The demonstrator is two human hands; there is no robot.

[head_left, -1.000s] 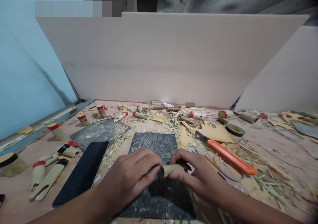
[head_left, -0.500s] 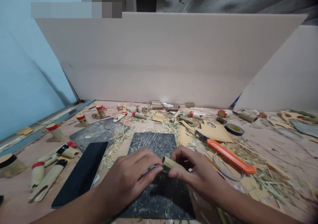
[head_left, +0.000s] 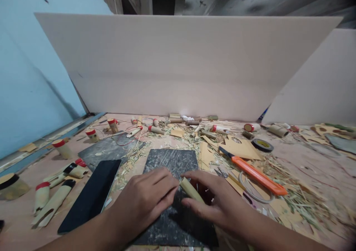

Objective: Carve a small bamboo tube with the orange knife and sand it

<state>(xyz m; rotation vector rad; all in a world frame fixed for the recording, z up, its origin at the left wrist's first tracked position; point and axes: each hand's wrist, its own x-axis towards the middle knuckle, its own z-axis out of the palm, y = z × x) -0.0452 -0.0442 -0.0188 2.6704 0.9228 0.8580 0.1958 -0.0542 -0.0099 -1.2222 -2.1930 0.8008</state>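
Between the thumb and fingers of my right hand (head_left: 214, 193) is a short, pale green bamboo tube (head_left: 191, 189), tilted with its cut end up and to the left. My left hand (head_left: 152, 191) is closed in a pinch right beside that end; what its fingers hold, if anything, is hidden. Both hands are above a scratched black board (head_left: 172, 160) lying on the table. To the right of my right hand lies an orange utility knife (head_left: 258, 175) with its blade out.
Bamboo tubes with red or black bands (head_left: 62, 149) stand and lie at left, by a black phone (head_left: 90, 195). Shavings (head_left: 300, 202), a roll of black tape (head_left: 262, 145) and cut tan paper (head_left: 239, 147) are spread at right. A pale panel (head_left: 183, 65) leans behind.
The bamboo tube has turned steeper in my right hand, whose fingers shifted slightly left. A grey edge seen at my left fingertips is now out of sight.
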